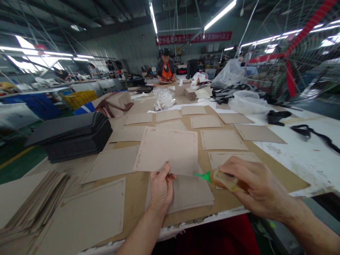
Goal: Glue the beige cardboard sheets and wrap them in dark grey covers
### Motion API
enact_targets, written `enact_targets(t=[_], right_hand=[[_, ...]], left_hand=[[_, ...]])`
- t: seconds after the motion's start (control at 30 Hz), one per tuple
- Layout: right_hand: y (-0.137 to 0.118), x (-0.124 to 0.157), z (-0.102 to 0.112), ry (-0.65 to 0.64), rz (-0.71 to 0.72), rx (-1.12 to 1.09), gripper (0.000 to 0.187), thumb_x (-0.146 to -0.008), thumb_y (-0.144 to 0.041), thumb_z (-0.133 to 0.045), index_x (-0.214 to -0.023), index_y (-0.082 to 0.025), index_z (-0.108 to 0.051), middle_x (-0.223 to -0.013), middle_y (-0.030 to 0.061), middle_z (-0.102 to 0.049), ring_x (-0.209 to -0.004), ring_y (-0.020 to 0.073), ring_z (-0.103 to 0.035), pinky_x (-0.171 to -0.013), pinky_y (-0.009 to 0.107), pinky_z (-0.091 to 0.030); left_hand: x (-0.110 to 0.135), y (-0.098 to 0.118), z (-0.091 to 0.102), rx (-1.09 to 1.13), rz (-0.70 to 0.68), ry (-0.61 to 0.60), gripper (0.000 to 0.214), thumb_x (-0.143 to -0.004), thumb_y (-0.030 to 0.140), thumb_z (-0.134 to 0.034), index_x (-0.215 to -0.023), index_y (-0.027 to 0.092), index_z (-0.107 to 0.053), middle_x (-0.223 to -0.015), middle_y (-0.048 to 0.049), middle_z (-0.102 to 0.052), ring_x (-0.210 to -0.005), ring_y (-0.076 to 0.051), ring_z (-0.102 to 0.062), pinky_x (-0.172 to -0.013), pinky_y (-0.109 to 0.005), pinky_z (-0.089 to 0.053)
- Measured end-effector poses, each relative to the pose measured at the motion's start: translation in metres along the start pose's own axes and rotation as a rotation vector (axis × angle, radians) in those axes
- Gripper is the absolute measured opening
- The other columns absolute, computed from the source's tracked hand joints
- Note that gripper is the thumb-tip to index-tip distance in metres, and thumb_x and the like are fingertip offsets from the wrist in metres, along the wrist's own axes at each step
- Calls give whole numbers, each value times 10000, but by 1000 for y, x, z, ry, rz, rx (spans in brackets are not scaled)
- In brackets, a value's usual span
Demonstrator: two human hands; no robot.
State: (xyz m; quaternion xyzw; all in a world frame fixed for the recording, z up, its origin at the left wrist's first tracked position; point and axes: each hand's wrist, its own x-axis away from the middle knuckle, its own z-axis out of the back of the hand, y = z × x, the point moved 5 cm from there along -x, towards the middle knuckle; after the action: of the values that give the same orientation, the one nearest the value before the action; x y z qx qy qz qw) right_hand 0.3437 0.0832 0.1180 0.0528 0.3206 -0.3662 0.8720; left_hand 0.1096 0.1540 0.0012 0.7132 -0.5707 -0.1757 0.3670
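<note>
My left hand [162, 187] pinches the near edge of a beige cardboard sheet [168, 150], thumb on top, and holds it tilted above the table. Thin brownish glue lines run along that sheet's far and side edges. In my right hand [249, 184] is a glue bottle [225, 180] of yellowish, see-through plastic, fingers wrapped round it. Its green nozzle [203, 176] points left, at the near right corner of the held sheet; whether it touches cannot be made out. Beneath lies another cardboard sheet [191, 194], partly covered by the held one and my left hand.
Several glue-edged sheets [221, 139] lie spread over the brown-covered table [276, 170]. A cardboard stack [32, 202] is at left, below a pile of black foam-like sheets [74, 138]. Clear plastic bags [164, 99] lie farther back. A person [166, 69] works at the far end; a large fan [294, 53] stands right.
</note>
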Motion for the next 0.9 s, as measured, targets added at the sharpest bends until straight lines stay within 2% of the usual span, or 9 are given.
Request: enact_targets(t=[0.17, 0.33, 0.43, 0.5, 0.63, 0.7, 0.77, 0.83, 0.9], right_hand=[[9, 2, 7, 133, -76, 88, 367, -824, -98, -548, -1177, -198, -533, -1047, 94, -634, -897, 237, -642, -743, 347, -511], [4, 3, 0, 23, -13, -37, 320, -836, -77, -500, -1136, -182, -532, -966, 82, -625, -871, 210, -619, -710, 310, -492], [4, 4, 3, 111, -24, 8, 359, -820, -65, -505, -1162, -173, -527, -1041, 109, -621, -934, 221, -608, -764, 324, -486], [4, 4, 1, 125, -47, 13, 367, -809, -57, -508, -1157, -171, -527, -1031, 112, -615, -924, 227, -596, -757, 333, -476], [0, 15, -15, 81, -123, -217, 307, -821, -80, -496, -1104, -190, -541, -870, 54, -584, -772, 197, -559, -653, 312, -428], [5, 34, -18, 183, -218, -319, 250, -860, -142, -543, -1100, -208, -564, -852, 36, -581, -744, 183, -554, -644, 303, -418], [17, 67, -13, 352, -381, -361, 203, -889, -225, -612, -1092, -233, -599, -848, 19, -595, -729, 168, -566, -645, 288, -428], [30, 113, -3, 526, -605, -381, 167, -891, -300, -664, -1050, -254, -640, -859, 10, -620, -724, 160, -593, -652, 273, -461], [39, 164, 10, 675, -831, -419, 189, -866, -369, -702, -1018, -261, -671, -924, 24, -658, -765, 180, -637, -671, 275, -506]], left_hand=[[2, 0, -4, -24, 8, -47, 470, -524, 193, -931, -942, 205, -715, -786, 53, -716, -570, -88, -620, -395, -165, -460], [1, -2, -1, -35, 24, -17, 483, -513, 186, -934, -937, 194, -701, -771, 53, -707, -568, -93, -617, -389, -170, -474], [-1, -3, -2, -46, 18, -16, 500, -509, 187, -934, -949, 194, -698, -774, 55, -702, -575, -93, -615, -388, -168, -474], [-2, -2, -3, -64, 16, -10, 479, -506, 178, -929, -927, 183, -700, -773, 54, -696, -577, -92, -609, -387, -168, -475], [-4, 0, -1, -98, 29, 46, 382, -543, 115, -882, -872, 175, -697, -787, 58, -686, -599, -86, -607, -417, -158, -493], [-6, 3, 2, -111, 21, 70, 329, -605, 89, -827, -886, 198, -694, -824, 67, -689, -635, -85, -618, -464, -155, -520], [-10, 9, 2, -121, 17, 60, 248, -683, 109, -765, -889, 222, -685, -845, 65, -695, -676, -96, -634, -538, -174, -561], [-12, 14, -3, -162, 53, 29, 161, -732, 140, -721, -860, 223, -666, -801, 47, -686, -671, -109, -635, -573, -190, -577], [-7, 14, -15, -253, 146, 40, 93, -758, 154, -694, -799, 208, -630, -711, 26, -649, -609, -115, -612, -532, -186, -564]])
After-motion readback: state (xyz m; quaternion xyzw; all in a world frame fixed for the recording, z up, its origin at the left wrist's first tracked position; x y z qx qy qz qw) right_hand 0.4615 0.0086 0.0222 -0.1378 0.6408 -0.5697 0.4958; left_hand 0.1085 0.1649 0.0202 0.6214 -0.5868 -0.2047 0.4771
